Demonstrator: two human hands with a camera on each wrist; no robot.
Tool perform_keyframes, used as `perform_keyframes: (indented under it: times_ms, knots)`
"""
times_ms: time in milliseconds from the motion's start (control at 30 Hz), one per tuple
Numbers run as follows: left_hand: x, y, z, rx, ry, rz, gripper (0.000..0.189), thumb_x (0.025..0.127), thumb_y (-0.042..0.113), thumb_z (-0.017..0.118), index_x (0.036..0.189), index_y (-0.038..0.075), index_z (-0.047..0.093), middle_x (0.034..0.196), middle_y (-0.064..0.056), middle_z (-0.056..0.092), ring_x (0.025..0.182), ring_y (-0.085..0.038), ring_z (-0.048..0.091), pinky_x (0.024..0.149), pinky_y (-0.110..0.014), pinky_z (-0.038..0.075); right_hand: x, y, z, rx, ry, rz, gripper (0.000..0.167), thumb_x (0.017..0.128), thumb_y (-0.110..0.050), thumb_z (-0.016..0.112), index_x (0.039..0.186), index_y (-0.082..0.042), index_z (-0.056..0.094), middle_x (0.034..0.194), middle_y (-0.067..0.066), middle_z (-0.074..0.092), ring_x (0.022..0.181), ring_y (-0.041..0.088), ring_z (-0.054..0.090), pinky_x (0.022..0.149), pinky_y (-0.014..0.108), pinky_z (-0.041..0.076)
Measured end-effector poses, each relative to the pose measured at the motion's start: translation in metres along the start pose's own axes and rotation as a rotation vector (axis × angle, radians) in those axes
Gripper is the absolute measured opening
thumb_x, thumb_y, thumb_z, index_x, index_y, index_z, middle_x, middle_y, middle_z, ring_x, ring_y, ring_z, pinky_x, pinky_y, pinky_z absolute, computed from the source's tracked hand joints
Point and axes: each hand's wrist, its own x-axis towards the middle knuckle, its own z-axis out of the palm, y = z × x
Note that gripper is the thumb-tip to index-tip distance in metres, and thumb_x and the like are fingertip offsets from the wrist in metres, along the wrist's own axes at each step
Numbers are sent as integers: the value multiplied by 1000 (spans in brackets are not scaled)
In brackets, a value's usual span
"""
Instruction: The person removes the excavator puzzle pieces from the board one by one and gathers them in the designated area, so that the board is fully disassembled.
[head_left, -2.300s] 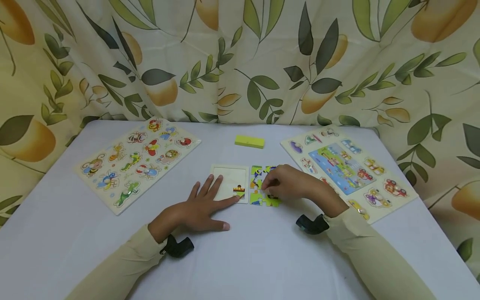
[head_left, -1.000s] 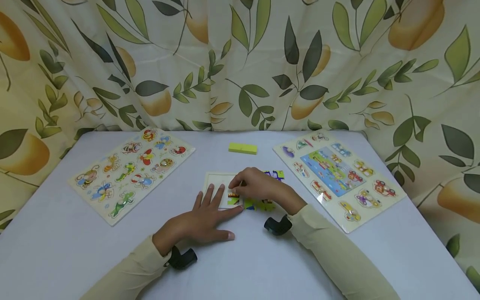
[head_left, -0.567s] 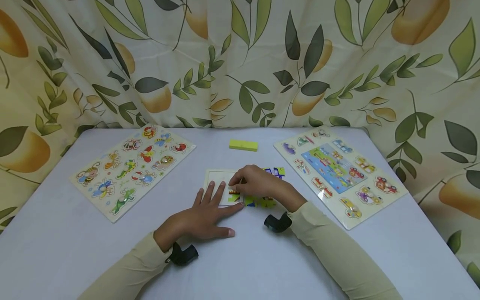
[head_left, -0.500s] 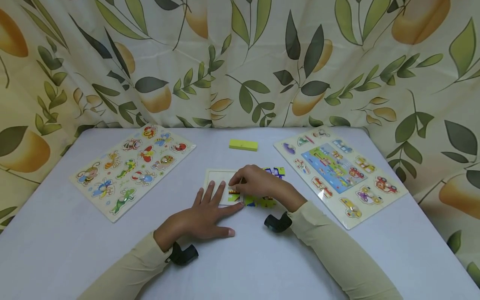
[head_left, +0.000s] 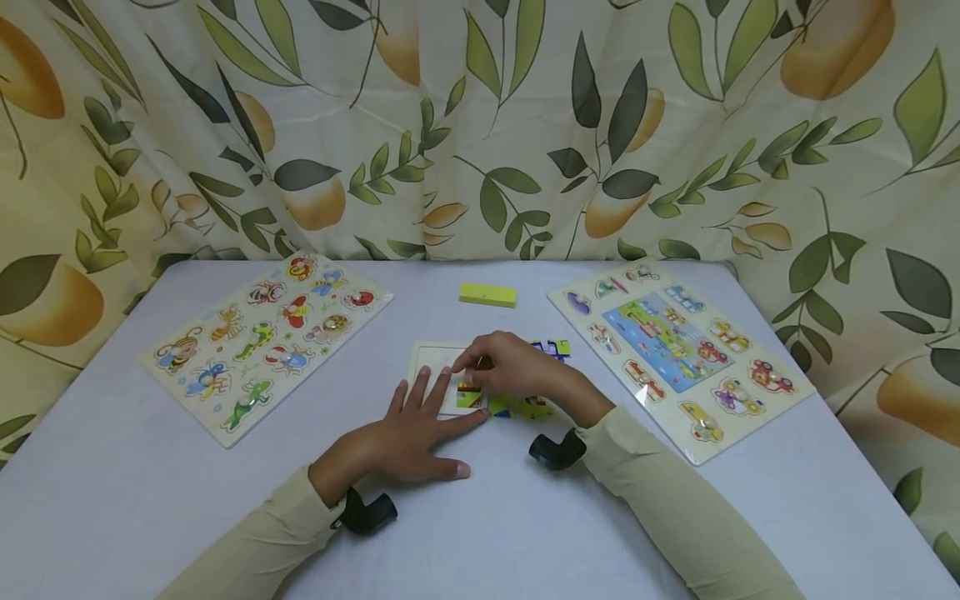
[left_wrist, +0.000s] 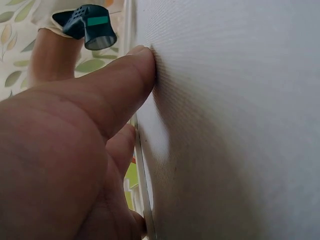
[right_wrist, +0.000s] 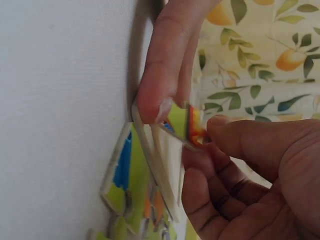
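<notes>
A small white puzzle tray (head_left: 431,344) lies mid-table. My left hand (head_left: 405,442) rests flat with fingers spread, its fingertips on the tray and along its near edge; the thumb lies on the cloth. My right hand (head_left: 517,367) is over the tray's right side, thumb and fingers pinching a puzzle piece (right_wrist: 196,125) with red and yellow at its edge, low in the tray's near right corner. A green picture piece (head_left: 470,398) shows there under the fingertips. Several green and purple jigsaw pieces (head_left: 553,348) lie right of the tray, partly hidden by the right hand.
An insect-picture board (head_left: 255,342) lies at the left, and a vehicle-picture board (head_left: 675,333) at the right. Behind the tray sits a yellow-green block (head_left: 487,294). A leaf-patterned curtain (head_left: 480,125) hangs along the table's back edge.
My right hand has moved left from the loose pieces to the tray corner, and its fingertips have lately shifted slightly left, showing more of the piece. The left hand stays on the tray.
</notes>
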Motion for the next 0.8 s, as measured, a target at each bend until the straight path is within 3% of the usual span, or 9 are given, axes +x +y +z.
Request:
perform_keyframes:
  times_ms: [267,533,800]
  knots:
    - [-1,0,1,0,7,-9,69,90,60,57,151,39,33,160,-15,-14,141,-40,-23,107,-63,-10,-1,2,4,52,-37,0,12,93,-2,64,102,-3,72,88,-2,68,81,12,60,78,27,50]
    - [-2,-1,9,-16,9,2,69,90,62,56,151,39,34,161,-15,-11,142,-41,-21,107,-65,-7,-5,5,11,40,-58,7,11,92,-3,66,98,-7,73,88,-4,70,80,10,61,77,26,49]
    - [0,-3,5,-8,17,2,69,90,63,54,151,41,32,161,-16,-11,142,-40,-21,108,-64,-7,-6,6,5,23,-37,-25,12,93,-2,63,99,-7,73,91,-4,70,81,10,60,76,26,50]
